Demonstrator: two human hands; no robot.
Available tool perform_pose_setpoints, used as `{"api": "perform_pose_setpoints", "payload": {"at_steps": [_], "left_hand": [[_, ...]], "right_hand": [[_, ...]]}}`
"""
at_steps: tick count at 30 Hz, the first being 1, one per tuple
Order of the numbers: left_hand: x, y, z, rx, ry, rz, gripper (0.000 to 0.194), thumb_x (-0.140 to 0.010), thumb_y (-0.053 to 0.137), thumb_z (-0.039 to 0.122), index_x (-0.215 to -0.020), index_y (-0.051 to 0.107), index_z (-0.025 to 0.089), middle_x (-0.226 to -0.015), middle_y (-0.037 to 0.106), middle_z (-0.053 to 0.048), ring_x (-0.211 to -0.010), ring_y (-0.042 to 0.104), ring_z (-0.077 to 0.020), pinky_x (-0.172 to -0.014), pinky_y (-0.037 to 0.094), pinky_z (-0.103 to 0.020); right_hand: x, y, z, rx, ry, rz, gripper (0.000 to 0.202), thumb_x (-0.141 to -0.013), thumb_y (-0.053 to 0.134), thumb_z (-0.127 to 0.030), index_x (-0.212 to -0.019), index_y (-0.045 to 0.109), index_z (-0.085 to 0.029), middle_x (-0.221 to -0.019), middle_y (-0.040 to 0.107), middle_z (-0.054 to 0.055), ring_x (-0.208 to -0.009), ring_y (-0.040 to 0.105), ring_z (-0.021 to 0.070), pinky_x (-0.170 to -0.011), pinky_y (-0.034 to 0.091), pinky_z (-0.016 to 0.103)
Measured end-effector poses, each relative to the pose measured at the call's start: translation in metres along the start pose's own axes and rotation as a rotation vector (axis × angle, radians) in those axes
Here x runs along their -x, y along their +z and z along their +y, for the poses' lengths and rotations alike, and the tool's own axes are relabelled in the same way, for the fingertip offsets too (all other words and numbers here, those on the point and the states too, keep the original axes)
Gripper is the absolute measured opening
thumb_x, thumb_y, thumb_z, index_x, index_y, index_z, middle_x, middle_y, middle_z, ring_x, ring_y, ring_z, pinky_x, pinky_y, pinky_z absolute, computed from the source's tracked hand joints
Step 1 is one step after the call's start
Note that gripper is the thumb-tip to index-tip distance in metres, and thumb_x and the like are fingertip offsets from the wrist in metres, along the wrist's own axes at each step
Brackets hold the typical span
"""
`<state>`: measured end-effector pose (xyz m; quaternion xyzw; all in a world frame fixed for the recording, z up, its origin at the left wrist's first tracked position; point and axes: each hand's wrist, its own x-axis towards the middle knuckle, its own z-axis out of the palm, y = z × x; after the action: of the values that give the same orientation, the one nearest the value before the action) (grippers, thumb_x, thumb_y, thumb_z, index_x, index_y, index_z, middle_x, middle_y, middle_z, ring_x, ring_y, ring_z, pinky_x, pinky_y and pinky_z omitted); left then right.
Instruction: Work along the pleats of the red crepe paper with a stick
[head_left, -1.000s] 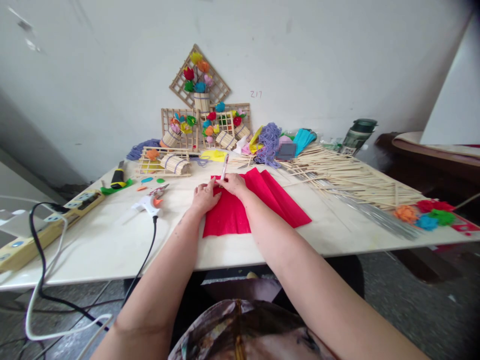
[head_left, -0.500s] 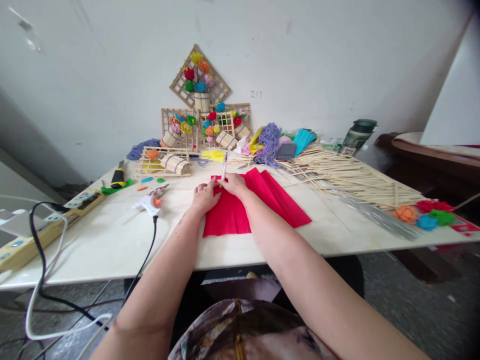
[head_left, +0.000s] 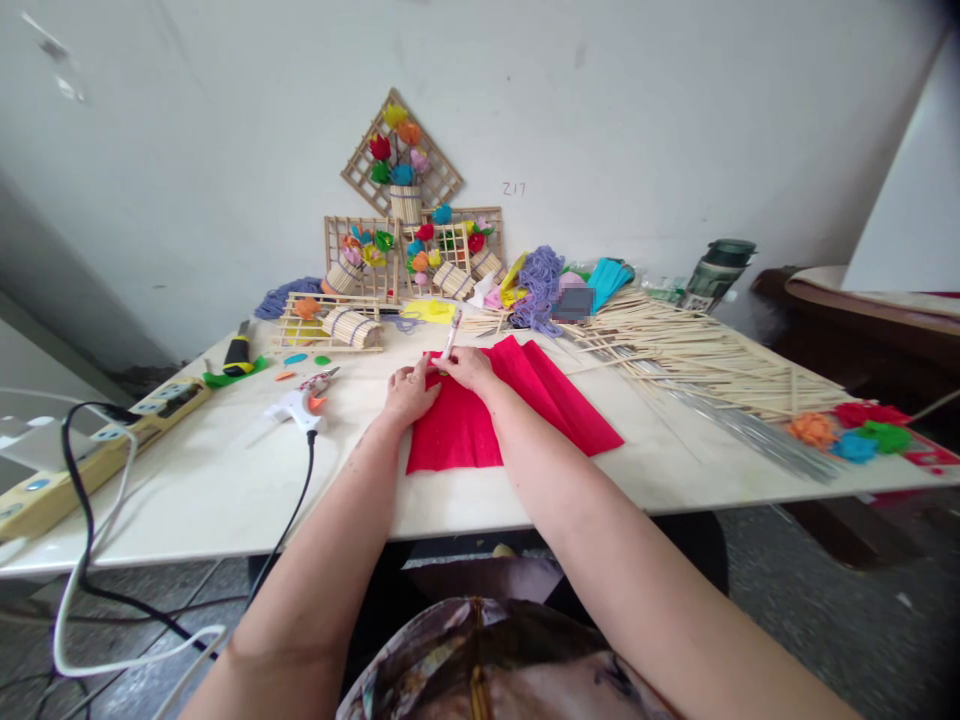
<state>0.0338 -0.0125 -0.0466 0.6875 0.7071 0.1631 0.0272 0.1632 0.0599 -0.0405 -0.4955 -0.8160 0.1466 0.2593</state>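
A sheet of red crepe paper (head_left: 457, 430), creased with long folds, lies on the white table. At its far left corner, my left hand (head_left: 410, 393) presses the paper down, fingers bent and the thumb reaching toward the other hand. My right hand (head_left: 469, 368) is closed round a white pen (head_left: 452, 332), whose upper end leans slightly right. The pen's tip and whatever lies under the fingertips are hidden. To the left, a white hot glue gun (head_left: 300, 408) with an orange trigger rests near small cut ovals (head_left: 295, 358).
Lattice frames with paper flowers (head_left: 403, 150) lean on the wall. Purple yarn (head_left: 541, 285), wooden sticks (head_left: 720, 350) and silver wires (head_left: 750, 430) spread right, near a dark bottle (head_left: 716, 275). On the left are a power strip (head_left: 75, 470), cables and a utility knife (head_left: 238, 355).
The pen's upper end has tipped a little to the right in my right hand. My left hand and the red paper stay in place.
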Motion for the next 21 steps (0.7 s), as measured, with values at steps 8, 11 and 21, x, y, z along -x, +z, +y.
{"api": "perform_pose_setpoints", "payload": {"at_steps": [8,11,21], "left_hand": [[-0.0009,0.0005,-0.0001,-0.012,-0.014,0.0,0.067,-0.077,0.042,0.037,-0.138,0.022,0.019,-0.126,0.053,-0.005,-0.121,0.036,-0.0273,-0.1,0.026,-0.041],[-0.0009,-0.0002,0.0005,-0.02,-0.019,-0.006,0.068,-0.076,0.043,0.037,-0.138,0.022,0.02,-0.126,0.052,-0.004,-0.121,0.035,-0.0272,-0.1,0.026,-0.041],[-0.0018,0.001,-0.0005,-0.017,-0.015,-0.001,0.065,-0.077,0.043,0.037,-0.137,0.023,0.024,-0.128,0.051,-0.002,-0.121,0.036,-0.0254,-0.1,0.026,-0.041]], "right_hand": [[0.0,0.0004,-0.001,0.02,-0.009,-0.009,0.047,-0.076,0.043,-0.062,-0.09,0.066,-0.024,-0.088,0.067,0.004,-0.083,0.06,0.0188,-0.068,0.042,0.026],[0.0018,-0.0011,-0.0026,0.035,-0.019,-0.01,0.046,-0.078,0.042,-0.061,-0.09,0.066,-0.024,-0.088,0.067,0.004,-0.083,0.06,0.0186,-0.069,0.042,0.026],[0.0048,-0.0045,-0.0078,0.083,-0.02,-0.014,0.041,-0.079,0.044,-0.055,-0.092,0.066,-0.024,-0.092,0.067,0.004,-0.086,0.06,0.0188,-0.072,0.043,0.026]]}}
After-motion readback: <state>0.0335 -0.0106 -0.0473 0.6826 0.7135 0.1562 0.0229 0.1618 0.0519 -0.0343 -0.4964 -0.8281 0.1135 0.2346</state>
